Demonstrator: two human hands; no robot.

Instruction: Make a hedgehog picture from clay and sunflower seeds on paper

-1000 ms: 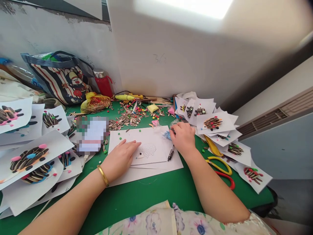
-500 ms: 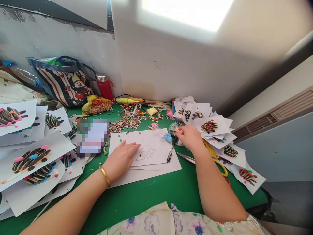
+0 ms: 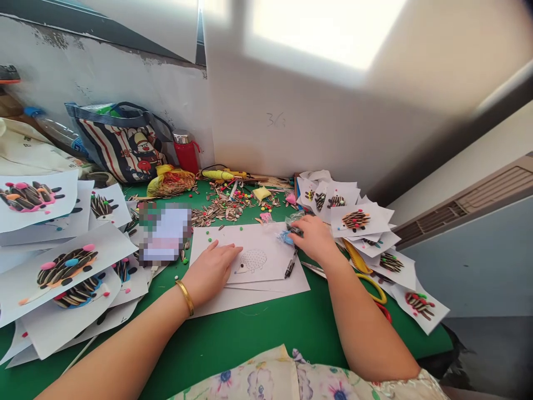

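My right hand [image 3: 315, 238] had its fingers bent over a dark packet [image 3: 296, 229] beside a blue one [image 3: 285, 238], though I couldn't tell whether they gripped it. My left hand [image 3: 211, 271] lay flat on the paper [image 3: 262, 238], fingers extended, by the hedgehog drawing [image 3: 255, 259]. A pen [image 3: 290, 266] lay nearby, seeds [image 3: 222, 209] farther back on the bench [image 3: 258, 336].

We see a craft corner: striped brown seeds [image 3: 225, 210] mid-frame, white hedgehog-drawing sheet [image 3: 252, 261] below, seed-decorated white paper cards [image 3: 69, 266] at left.
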